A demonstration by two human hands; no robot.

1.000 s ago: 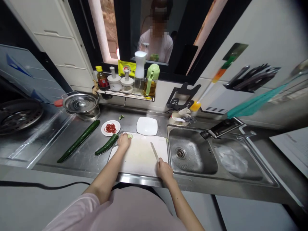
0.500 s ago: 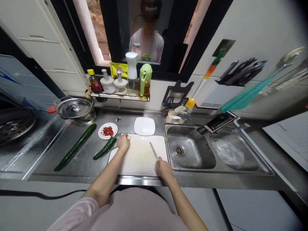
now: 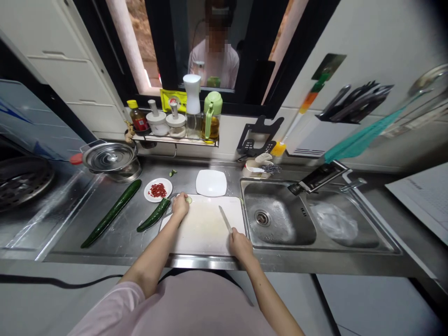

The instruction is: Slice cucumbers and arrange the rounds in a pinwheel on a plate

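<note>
My left hand is closed over the cut end of a short cucumber at the far left corner of the white cutting board. A pale cucumber slice lies right beside its fingers. My right hand grips a knife by the handle at the board's near right corner, the blade pointing away over the board. A long whole cucumber lies further left on the steel counter.
A small plate of chopped red chilli and an empty white square plate sit behind the board. The sink lies to the right, a lidded pot to the left, a condiment shelf behind. A person's reflection shows in the window.
Both hands stay in place on the cucumber and the knife. Only the view shifted slightly.
</note>
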